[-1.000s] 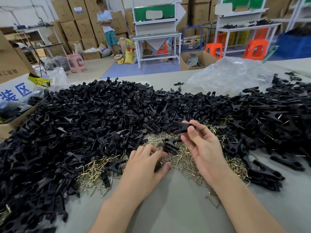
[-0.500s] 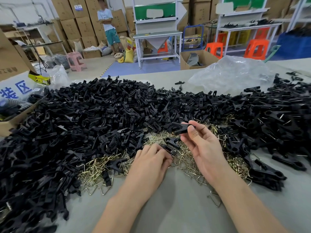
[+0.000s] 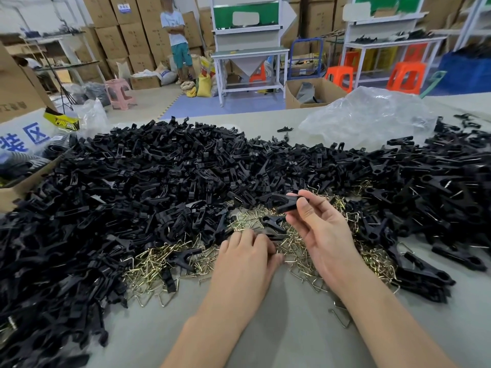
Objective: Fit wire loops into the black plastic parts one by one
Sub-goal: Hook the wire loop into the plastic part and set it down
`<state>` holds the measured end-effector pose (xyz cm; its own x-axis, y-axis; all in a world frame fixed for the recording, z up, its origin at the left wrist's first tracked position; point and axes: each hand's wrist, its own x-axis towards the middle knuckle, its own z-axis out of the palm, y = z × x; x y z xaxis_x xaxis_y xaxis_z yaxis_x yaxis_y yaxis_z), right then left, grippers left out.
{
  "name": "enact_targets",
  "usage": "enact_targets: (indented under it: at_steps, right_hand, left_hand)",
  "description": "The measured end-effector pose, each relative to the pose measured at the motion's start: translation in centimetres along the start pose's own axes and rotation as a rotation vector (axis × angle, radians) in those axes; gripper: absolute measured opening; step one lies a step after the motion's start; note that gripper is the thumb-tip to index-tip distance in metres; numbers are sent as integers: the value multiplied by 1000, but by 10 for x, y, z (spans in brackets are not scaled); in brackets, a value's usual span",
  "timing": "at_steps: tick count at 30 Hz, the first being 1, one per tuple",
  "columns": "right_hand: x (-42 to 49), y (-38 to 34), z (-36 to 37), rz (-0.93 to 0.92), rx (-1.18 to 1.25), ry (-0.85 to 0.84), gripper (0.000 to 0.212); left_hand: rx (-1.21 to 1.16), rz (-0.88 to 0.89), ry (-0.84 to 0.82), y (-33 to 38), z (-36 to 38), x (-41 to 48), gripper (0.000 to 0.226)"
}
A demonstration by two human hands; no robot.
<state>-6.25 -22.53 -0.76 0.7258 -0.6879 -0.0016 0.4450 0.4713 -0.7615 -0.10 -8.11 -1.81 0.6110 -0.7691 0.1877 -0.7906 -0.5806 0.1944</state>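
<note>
The right hand (image 3: 321, 235) pinches a black plastic clip part (image 3: 288, 202) above the heaped brassy wire loops (image 3: 301, 261); the left hand (image 3: 247, 258) curls fingers among them, grip unclear. Probably next: isolate one loop.

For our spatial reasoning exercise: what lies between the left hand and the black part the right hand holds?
In the head view, brass wire loops and a loose black part lie between the left hand and the held part.

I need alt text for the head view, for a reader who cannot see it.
The right hand pinches a black plastic part above a heap of wire loops, while the left hand touches the loops. Piles of black parts cover the grey table around them.
</note>
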Motion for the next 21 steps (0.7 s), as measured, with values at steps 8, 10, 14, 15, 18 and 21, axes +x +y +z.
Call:
enact_targets:
  at_steps: [8, 10, 14, 15, 18, 21]
  right_hand:
    - [-2, -2, 1, 10, 15, 4, 31]
    - [-2, -2, 0, 16, 21, 2, 31]
    - [-2, -2, 0, 20, 24, -1, 32]
    - [-2, -2, -1, 20, 22, -2, 32]
    - [-2, -2, -1, 19, 24, -8, 32]
    - [-2, -2, 0, 12, 24, -9, 31]
  left_hand:
    - [18, 32, 18, -7, 0, 0, 42]
    - [28, 20, 16, -9, -1, 3, 43]
    - [-22, 43, 20, -17, -1, 7, 36]
    - [-52, 55, 36, -19, -1, 7, 33]
    - [-246, 28, 129, -23, -2, 6, 25]
    - [-477, -113, 230, -25, -8, 4, 19]
